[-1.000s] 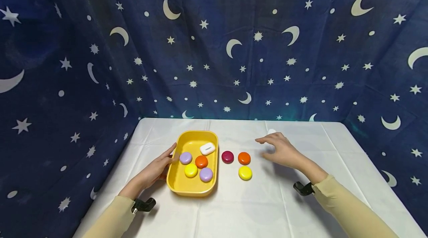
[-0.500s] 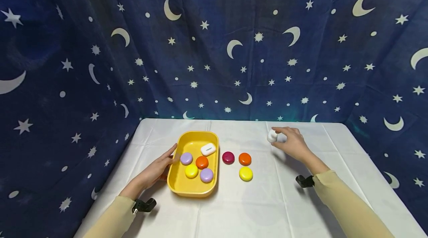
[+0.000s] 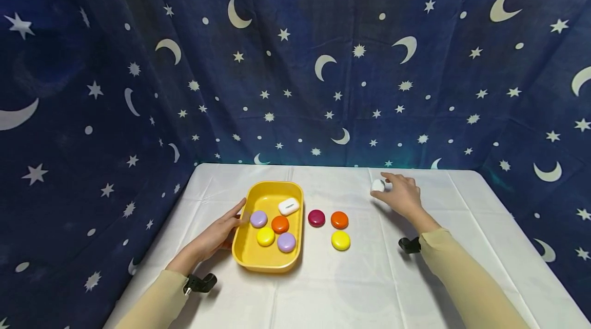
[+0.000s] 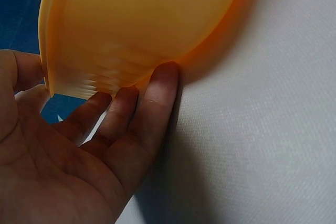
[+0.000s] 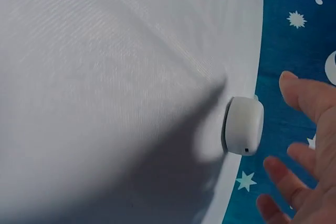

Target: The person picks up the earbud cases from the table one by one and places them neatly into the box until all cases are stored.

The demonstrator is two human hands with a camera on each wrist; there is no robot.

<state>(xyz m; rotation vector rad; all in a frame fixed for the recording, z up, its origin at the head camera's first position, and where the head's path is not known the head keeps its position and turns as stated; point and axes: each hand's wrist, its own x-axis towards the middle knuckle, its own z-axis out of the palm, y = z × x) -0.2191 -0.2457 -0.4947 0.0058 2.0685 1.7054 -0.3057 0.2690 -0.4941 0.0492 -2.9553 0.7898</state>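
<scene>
My left hand (image 3: 210,239) holds the near left side of a yellow plastic tray (image 3: 267,263). In the left wrist view its fingertips press the outside of the tray wall, and the thumb passes over the rim. My right hand (image 3: 402,196) is at the back right of the table, beside a small white rounded case (image 3: 377,186) with a tiny dark hole in one side. The right wrist view has the fingers and thumb spread, a gap between them and the case (image 5: 245,125). Inside the tray lie a white oblong piece (image 3: 289,206) and several glossy coloured discs.
Right of the tray a dark red disc (image 3: 316,218), an orange disc (image 3: 339,220) and a yellow disc (image 3: 340,240) lie on the white tablecloth (image 3: 332,293). A dark blue curtain (image 3: 295,62) with stars and moons hangs behind the table and along its sides.
My right hand has moved right and back from near the orange disc to the white case, its thumb and fingers now around it. The left hand stays on the tray.
</scene>
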